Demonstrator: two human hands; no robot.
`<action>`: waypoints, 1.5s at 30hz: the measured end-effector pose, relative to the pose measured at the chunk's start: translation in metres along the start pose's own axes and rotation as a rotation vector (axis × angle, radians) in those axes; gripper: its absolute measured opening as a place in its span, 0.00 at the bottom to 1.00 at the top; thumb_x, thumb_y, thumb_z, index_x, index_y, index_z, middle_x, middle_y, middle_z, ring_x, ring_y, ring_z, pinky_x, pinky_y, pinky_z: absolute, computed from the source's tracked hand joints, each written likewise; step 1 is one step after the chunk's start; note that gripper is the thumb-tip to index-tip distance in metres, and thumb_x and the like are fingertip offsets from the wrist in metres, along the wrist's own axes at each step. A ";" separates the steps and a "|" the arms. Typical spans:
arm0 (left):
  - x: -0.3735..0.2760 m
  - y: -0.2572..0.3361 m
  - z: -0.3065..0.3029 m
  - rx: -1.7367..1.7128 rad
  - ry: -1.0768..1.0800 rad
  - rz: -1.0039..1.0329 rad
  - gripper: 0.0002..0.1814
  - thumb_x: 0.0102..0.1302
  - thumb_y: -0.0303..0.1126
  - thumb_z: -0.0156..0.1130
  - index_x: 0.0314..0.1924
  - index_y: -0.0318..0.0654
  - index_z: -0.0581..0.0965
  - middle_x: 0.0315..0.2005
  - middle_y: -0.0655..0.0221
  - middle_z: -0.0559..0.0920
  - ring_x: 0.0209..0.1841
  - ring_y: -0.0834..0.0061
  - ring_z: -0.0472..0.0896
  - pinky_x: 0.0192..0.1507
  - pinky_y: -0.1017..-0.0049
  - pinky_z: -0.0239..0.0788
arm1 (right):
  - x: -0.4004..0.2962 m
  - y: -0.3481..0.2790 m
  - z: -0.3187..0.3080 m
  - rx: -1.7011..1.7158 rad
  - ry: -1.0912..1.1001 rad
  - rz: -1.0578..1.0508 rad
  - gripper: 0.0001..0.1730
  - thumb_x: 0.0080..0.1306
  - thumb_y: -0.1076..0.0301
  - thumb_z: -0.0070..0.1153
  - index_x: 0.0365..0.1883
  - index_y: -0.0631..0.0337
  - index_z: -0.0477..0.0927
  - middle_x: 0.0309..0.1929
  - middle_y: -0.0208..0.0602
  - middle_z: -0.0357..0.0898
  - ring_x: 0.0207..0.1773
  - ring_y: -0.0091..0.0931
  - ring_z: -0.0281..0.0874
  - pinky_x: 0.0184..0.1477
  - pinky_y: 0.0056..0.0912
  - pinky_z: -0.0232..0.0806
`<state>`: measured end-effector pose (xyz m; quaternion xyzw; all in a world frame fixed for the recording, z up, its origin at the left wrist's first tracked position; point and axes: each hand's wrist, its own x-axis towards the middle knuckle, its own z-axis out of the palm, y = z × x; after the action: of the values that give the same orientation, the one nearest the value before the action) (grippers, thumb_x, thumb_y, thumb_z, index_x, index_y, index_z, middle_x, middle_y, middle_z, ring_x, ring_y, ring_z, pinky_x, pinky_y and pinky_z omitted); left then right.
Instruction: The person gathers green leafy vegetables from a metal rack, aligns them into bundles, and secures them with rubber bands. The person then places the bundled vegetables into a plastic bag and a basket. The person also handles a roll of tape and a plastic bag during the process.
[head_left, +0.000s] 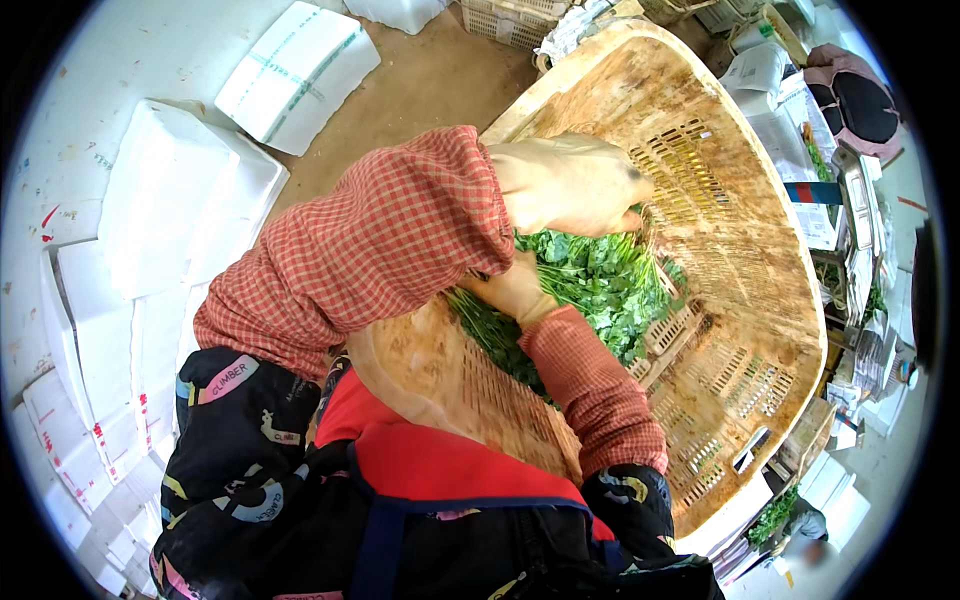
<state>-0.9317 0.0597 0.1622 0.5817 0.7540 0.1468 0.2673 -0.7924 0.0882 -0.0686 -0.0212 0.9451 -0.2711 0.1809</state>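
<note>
Bunches of leafy greens with thin stems (600, 289), which look like coriander, lie in a large, stained, pale plastic basket (739, 300) with slotted walls. My left hand (574, 184) reaches across the basket from the left, above the greens. Its fingers curl down around stem ends near the far wall. Lower down, my right hand (517, 291) rests among the stems at the near side. My left sleeve covers part of it, so its fingertips and grip are hidden. Both forearms wear red checked sleeve covers (382, 232).
White foam boxes (300, 75) stand along the left wall, with stacked foam boxes (180, 202) nearer me. A slatted plastic crate (510, 22) sits at the back. To the right are newspapers (814, 217) and a padded seat (855, 101). Another person (806, 529) is at the lower right beside greens.
</note>
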 end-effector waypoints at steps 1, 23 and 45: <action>0.003 -0.001 0.001 -0.008 0.010 0.015 0.21 0.70 0.45 0.48 0.55 0.39 0.71 0.31 0.55 0.81 0.36 0.59 0.81 0.40 0.61 0.75 | 0.003 -0.009 -0.005 -0.092 -0.111 0.053 0.39 0.54 0.38 0.58 0.58 0.53 0.73 0.61 0.42 0.70 0.62 0.40 0.67 0.58 0.49 0.60; 0.004 -0.001 0.009 0.094 -0.045 0.051 0.12 0.62 0.33 0.52 0.34 0.34 0.81 0.31 0.58 0.83 0.33 0.60 0.82 0.36 0.64 0.75 | 0.016 -0.019 -0.018 0.159 -0.123 -0.088 0.30 0.69 0.59 0.47 0.68 0.55 0.60 0.71 0.40 0.54 0.72 0.37 0.49 0.72 0.42 0.44; 0.014 0.005 0.016 0.087 -0.010 0.109 0.10 0.61 0.28 0.54 0.36 0.34 0.81 0.34 0.61 0.83 0.36 0.67 0.82 0.38 0.69 0.75 | 0.021 -0.024 0.000 -0.153 0.084 -0.187 0.29 0.65 0.56 0.50 0.64 0.55 0.66 0.63 0.41 0.66 0.64 0.37 0.63 0.68 0.40 0.52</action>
<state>-0.9212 0.0731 0.1481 0.6338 0.7255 0.1253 0.2372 -0.8130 0.0649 -0.0631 -0.1114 0.9637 -0.2145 0.1133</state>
